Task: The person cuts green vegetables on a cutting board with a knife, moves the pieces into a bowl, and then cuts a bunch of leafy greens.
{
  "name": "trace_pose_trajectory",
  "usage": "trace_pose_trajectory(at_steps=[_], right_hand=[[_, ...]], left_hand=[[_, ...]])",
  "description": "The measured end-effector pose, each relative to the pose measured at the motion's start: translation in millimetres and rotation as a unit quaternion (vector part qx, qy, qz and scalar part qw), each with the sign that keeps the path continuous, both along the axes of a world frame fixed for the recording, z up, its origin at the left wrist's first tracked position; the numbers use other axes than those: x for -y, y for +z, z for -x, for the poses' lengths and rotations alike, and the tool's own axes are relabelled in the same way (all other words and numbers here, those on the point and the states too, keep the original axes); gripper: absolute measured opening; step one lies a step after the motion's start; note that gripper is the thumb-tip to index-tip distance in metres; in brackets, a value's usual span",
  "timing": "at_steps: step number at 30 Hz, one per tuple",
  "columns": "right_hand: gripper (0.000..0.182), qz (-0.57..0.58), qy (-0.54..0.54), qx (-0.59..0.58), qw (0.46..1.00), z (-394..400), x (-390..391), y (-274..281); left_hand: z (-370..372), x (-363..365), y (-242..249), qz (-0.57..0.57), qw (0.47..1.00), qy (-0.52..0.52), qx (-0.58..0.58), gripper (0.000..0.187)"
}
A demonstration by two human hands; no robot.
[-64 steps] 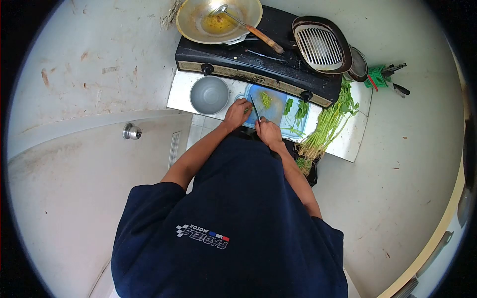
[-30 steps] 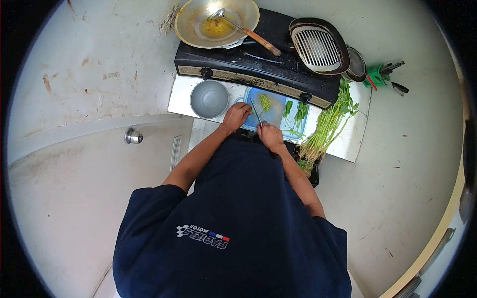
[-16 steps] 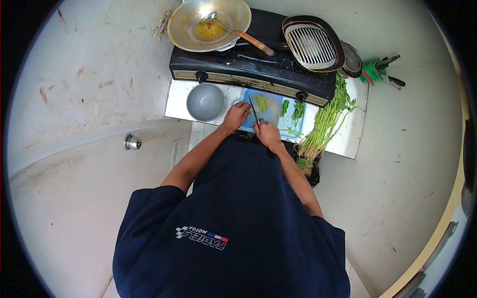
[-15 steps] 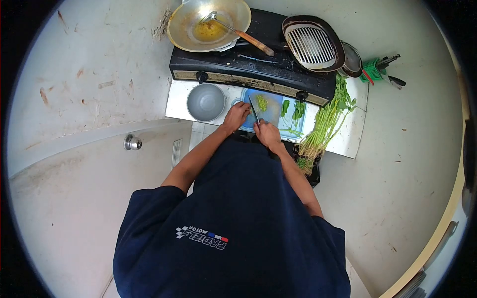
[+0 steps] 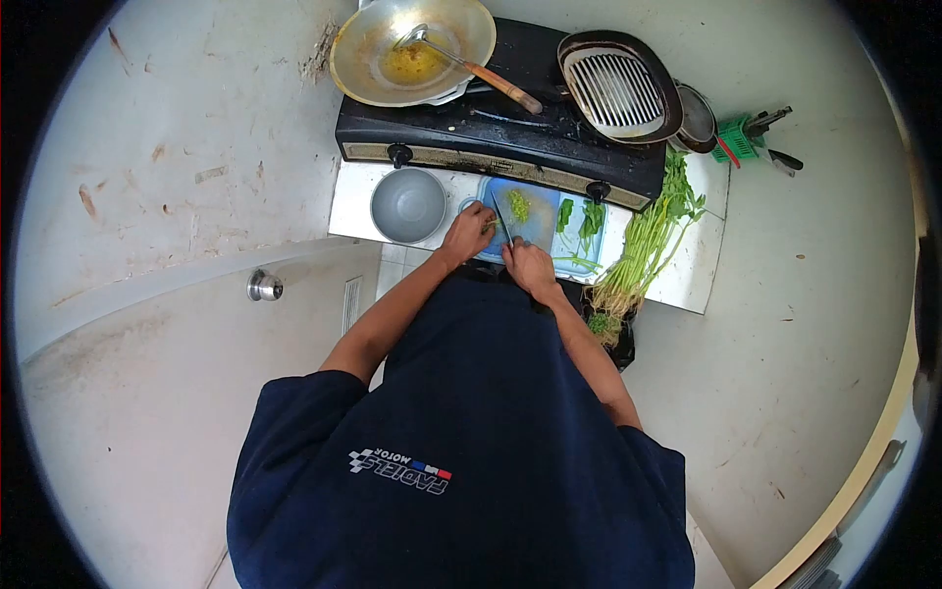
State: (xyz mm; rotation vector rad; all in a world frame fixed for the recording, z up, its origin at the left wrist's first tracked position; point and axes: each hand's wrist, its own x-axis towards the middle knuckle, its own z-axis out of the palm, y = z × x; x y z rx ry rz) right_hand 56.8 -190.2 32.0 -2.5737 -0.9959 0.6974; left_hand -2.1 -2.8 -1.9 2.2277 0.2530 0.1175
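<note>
A blue cutting board point(image 5: 537, 227) lies on the white counter in front of the stove. My right hand point(image 5: 530, 267) is closed round the handle of a knife point(image 5: 503, 218), whose blade points away over the board. Left of the blade, my left hand point(image 5: 469, 232) has its fingers bent together on a bit of green vegetable point(image 5: 490, 225) at the board's left side. Chopped green pieces point(image 5: 519, 205) lie in a small heap just right of the blade. Green leaves point(image 5: 590, 222) rest on the board's right part.
A grey bowl point(image 5: 408, 205) stands left of the board. Behind is a black stove point(image 5: 510, 128) with a wok point(image 5: 383, 79), a ladle point(image 5: 502, 85) and a grill pan point(image 5: 628, 123). Long-stemmed greens point(image 5: 644, 243) hang over the counter's edge at right, near a green basket point(image 5: 736, 137) of utensils.
The whole view has shifted very slightly. Both hands keep nearly the same place on the board, with the knife still in my right hand.
</note>
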Motion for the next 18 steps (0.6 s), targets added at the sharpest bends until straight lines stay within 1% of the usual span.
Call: trace_pose_trajectory(at_steps=[7, 11, 16, 18], right_hand=[[0.041, -0.009, -0.003, 0.010, 1.000, -0.6, -1.7, 0.3], [0.041, -0.003, -0.001, 0.012, 1.000, -0.7, -2.8, 1.3], [0.042, 0.001, 0.001, 0.019, 1.000, -1.2, -7.4, -12.1], [0.043, -0.018, 0.001, 0.023, 1.000, -3.5, -12.5, -18.8]], left_hand=[[-1.0, 0.7, 5.3, 0.000, 1.000, 0.000, -0.009, 0.018], [-1.2, 0.9, 1.5, 0.029, 1.000, 0.003, 0.001, 0.019], [-1.3, 1.1, 1.2, 0.020, 1.000, 0.008, 0.007, 0.019], [-0.5, -0.2, 1.5, 0.029, 0.999, 0.003, 0.015, 0.018]])
